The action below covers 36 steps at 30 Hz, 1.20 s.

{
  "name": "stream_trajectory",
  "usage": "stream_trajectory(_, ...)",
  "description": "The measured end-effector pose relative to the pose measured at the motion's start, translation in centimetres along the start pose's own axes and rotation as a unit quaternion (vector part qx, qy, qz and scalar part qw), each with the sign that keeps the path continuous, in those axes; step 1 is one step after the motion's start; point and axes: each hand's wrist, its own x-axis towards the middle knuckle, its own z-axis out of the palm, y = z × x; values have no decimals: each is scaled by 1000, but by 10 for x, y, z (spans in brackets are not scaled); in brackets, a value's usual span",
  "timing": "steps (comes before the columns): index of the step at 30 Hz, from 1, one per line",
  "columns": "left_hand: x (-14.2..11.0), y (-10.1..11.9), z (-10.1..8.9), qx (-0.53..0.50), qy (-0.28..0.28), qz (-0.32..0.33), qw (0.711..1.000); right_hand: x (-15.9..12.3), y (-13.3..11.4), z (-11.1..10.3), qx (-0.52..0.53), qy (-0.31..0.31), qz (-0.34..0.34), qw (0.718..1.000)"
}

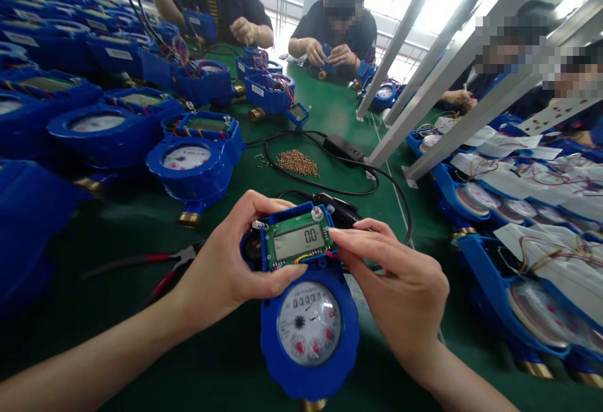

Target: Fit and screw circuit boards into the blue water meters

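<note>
A blue water meter (346, 343) lies in front of me, its white dial (309, 324) with red pointers facing up. At its upper end sits a display module (298, 243), a green circuit board with a small screen reading 0.0, tilted toward me. My left hand (238, 252) is closed round the module's left side, the thumb along its lower edge. The fingers of my right hand (396, 280) are pinched together at its right edge, by the red and yellow wires. Whether they also hold something small is hidden. A coil spring (258, 225) sticks out at the module's upper left corner.
Red-handled pliers (164, 267) lie left of my forearm. Beyond are a pile of small brass screws (298, 163), a black cable (320, 192) and a power strip (343, 148). Blue meters (188, 161) crowd both sides. Metal posts (438, 85) rise at right; co-workers sit across.
</note>
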Motion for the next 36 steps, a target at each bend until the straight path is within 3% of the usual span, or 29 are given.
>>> stream_trajectory(3,2,3,0,13,-2,-3,1000,9,-4,-8,-26,-25,18,999)
stream_trajectory(8,2,6,2,24,-3,-4,1000,17,-8,-30,-8,-166,23,986)
stream_trajectory(10,2,7,2,32,-9,-8,999,17,-3,-34,-4,-180,9,984)
stream_trajectory(17,6,16,-2,74,-37,-42,996,15,24,-20,-10,-108,-122,987)
stream_trajectory(25,7,20,1,93,-35,-49,994,11,18,-18,-48,-91,-50,993)
stream_trajectory(30,6,23,2,84,-29,-65,994,3,9,-11,-35,8,-8,999)
stream_trajectory(36,6,24,3,86,-30,-66,994,-10,6,-3,2,26,-8,1000)
